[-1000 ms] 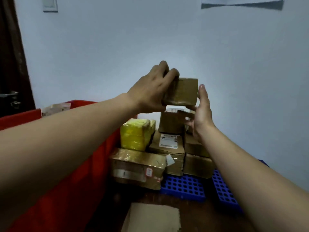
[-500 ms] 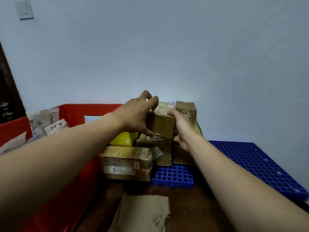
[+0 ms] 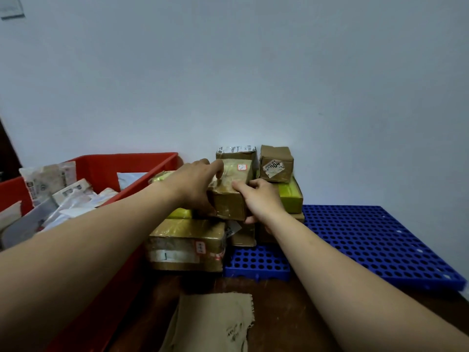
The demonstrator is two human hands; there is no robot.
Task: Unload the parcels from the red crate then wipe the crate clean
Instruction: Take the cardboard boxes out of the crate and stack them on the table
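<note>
Both hands, left (image 3: pixel 195 189) and right (image 3: pixel 261 199), clasp a brown parcel (image 3: pixel 232 191), steadying it atop the stack beside the red crate (image 3: pixel 132 161).

A plain pale grey-blue wall (image 3: pixel 253 72) fills the upper part of the view. High on its left is a white switch plate (image 3: pixel 11 7), and a dark door edge (image 3: pixel 6 148) is at the far left. Below is a dark brown wooden desk (image 3: pixel 291 313) carrying a blue perforated plastic mat (image 3: pixel 380 245). The light is dim.
</note>
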